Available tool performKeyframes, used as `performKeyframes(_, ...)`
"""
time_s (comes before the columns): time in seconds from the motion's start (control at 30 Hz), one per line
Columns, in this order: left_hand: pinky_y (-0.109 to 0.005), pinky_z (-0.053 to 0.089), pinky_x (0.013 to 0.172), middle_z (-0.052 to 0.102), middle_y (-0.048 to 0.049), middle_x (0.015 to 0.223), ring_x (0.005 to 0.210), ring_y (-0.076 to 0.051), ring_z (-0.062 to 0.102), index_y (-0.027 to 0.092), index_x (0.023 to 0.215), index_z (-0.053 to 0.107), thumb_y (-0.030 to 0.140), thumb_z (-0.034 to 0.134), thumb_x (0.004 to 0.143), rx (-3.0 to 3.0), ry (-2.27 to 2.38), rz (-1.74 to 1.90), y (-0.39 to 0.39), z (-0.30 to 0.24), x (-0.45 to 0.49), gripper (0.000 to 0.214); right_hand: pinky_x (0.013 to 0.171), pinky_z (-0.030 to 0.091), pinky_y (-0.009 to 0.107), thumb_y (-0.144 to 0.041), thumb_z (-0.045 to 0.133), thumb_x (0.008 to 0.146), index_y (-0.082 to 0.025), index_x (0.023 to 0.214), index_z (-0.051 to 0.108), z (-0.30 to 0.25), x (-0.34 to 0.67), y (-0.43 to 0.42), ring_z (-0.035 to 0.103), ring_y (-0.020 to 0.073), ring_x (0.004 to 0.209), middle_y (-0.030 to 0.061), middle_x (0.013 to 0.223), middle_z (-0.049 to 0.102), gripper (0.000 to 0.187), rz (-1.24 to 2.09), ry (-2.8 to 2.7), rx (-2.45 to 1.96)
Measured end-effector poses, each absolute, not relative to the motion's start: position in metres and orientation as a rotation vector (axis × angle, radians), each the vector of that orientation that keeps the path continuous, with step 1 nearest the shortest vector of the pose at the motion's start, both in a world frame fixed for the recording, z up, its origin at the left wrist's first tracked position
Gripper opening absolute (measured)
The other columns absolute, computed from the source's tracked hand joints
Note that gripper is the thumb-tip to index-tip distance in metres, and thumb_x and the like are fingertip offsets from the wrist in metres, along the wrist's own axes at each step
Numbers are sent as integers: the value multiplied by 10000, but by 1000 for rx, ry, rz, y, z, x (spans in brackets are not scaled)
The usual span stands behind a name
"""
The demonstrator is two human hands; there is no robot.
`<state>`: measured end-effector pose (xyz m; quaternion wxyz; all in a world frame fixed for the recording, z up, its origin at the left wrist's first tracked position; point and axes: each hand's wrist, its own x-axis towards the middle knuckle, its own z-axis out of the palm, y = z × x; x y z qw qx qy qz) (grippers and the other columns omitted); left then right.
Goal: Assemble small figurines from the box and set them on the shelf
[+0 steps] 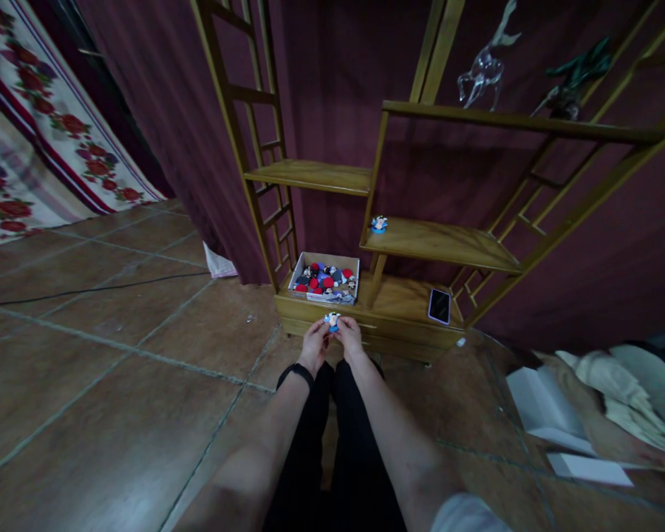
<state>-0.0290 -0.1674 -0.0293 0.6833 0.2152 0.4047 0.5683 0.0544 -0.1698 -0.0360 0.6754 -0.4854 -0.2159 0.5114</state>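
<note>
Between my two hands is a small figurine (333, 321) with a blue base, white and dark above. My left hand (315, 343) pinches it from the left, and my right hand (349, 335) grips its right side. Both hands are in front of the wooden shelf unit, just below a cardboard box (357, 294) of several small figurines with red, dark and purple parts. A similar blue-based figurine (379, 224) stands at the left end of the middle shelf (443, 242).
A phone (440, 307) lies on the lower board at right. On the upper shelf (510, 122) stand a clear deer-like ornament (483, 74) and a dark green ornament (573, 77). White boxes (548, 403) and cloth lie on the floor at right; a black cable (100, 290) crosses the tiles.
</note>
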Motion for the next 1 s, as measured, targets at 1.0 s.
performKeyframes(1.0,-206,491,571,646,-23,747,593,-90,585,172,897,627,137,655,724,345,859,1205,-166,-23,-38,179,818,447,294,-219,661,600,-233,884,678,-21,51,-184,600,181,889,6,932,693,285,1168,-793,-1078)
